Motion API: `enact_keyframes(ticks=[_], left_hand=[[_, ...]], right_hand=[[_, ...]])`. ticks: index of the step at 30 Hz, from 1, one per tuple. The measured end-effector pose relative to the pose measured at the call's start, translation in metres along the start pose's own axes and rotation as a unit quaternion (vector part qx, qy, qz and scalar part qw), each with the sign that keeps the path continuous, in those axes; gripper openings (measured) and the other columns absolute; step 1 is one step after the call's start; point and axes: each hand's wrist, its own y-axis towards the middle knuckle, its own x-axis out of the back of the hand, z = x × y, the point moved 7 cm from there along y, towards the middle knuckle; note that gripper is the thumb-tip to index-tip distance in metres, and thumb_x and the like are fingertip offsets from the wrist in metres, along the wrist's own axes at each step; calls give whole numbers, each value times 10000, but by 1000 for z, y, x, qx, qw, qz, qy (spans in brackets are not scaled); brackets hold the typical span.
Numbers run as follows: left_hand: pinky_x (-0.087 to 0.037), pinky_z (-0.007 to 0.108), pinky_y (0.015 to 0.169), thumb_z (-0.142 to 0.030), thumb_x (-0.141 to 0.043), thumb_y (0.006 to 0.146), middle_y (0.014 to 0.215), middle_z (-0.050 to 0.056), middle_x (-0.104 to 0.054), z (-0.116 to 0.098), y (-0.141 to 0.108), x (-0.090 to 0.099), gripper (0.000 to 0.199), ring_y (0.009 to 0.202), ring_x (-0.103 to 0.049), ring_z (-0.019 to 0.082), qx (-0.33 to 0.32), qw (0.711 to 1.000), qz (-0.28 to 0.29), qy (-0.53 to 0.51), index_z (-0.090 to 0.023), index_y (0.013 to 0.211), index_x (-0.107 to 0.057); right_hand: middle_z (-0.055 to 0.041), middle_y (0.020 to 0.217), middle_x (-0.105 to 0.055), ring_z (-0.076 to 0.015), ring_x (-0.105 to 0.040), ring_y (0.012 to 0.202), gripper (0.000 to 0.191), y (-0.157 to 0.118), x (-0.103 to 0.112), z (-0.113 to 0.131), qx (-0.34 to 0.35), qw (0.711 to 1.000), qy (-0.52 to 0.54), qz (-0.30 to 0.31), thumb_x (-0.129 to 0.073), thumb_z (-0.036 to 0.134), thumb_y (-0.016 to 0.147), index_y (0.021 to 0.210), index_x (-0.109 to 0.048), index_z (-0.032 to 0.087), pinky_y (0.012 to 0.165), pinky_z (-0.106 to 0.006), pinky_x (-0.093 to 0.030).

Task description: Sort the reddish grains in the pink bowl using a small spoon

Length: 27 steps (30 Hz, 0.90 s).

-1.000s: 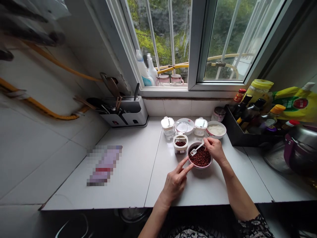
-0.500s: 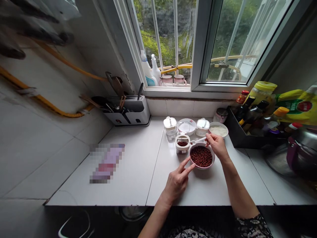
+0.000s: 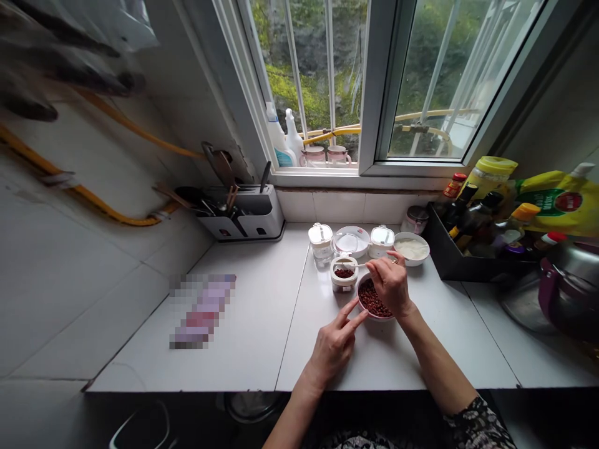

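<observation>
Two hands: both working right of centre in the frame, over the white surface [image 3: 234, 368].
Left hand [image 3: 334, 345]: two fingers out and spread, tips at the lower-left rim of the bowl [image 3: 381, 319] – the rest curled under, nothing gripped.
Right hand [image 3: 390, 280]: fingers pinching the handle of a white spoon [image 3: 354, 265], hand over the bowl's upper right part.
Spoon: roughly level, pointing left across the open mouth of the jar [image 3: 343, 287]; loaded or not, cannot tell.
Bowl: right of centre in the frame, plenty of dark red grains [image 3: 373, 302] in it, partly hidden by the right hand.
Jar: just upper-left of the bowl; similar grains show inside, fill level unclear.
Progress: my read – partway. Some grains in the jar, many in the bowl.
Left: bowl far from bare, spoon not set down, jar not closed.
Back row: left lidded jar [image 3: 321, 234] and right lidded jar [image 3: 382, 237] closed, no hand on either.
</observation>
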Motion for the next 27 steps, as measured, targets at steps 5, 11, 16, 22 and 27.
enact_keyframes(ticks=[5, 11, 16, 22, 27], left_hand=[[-607, 265, 882, 61, -408, 824, 1498, 135, -507, 1, -1, -1, 695, 921, -722, 117, -1, 1000, 5, 7, -261, 1432, -501], [-611, 265, 860, 34, -417, 866, 1481, 133, -526, 2, -2, 0, 648, 924, -723, 128, 1, 1000, 3, 17, -270, 1432, -507], [-610, 263, 862, 21, -425, 881, 1490, 140, -516, 3, -2, 0, 624, 917, -723, 125, 0, 1000, 3, 19, -263, 1430, -512], [-604, 261, 878, 25, -415, 881, 1487, 134, -521, 1, 0, 1, 632, 961, -724, 135, -3, 1000, 4, 18, -266, 1434, -507], [-609, 266, 866, 26, -420, 872, 1483, 126, -527, 3, -1, -1, 652, 939, -725, 131, 4, 1000, 7, 20, -284, 1441, -494]], right_hand=[[-14, 621, -641, -194, -617, 718, 388, -11, 24, -40, -109, 992, 22, -59, -454, 300, 1007, 639, -555, 234, 796, -340, -478], [-16, 585, -643, -178, -584, 636, 399, -26, 7, -53, -100, 994, -18, 37, -485, 309, 981, 596, -546, 224, 803, -334, -441], [-11, 551, -616, -165, -566, 610, 411, -30, -11, -47, -96, 990, -35, 100, -467, 299, 984, 585, -524, 218, 821, -322, -409], [-5, 501, -556, -146, -517, 540, 449, -31, -6, -65, -189, 977, 17, 96, -472, 353, 950, 520, -454, 225, 670, -279, -399], [4, 474, -536, -129, -479, 483, 456, -35, -7, -75, -268, 953, 94, 108, -460, 439, 933, 532, -476, 222, 541, -262, -362]])
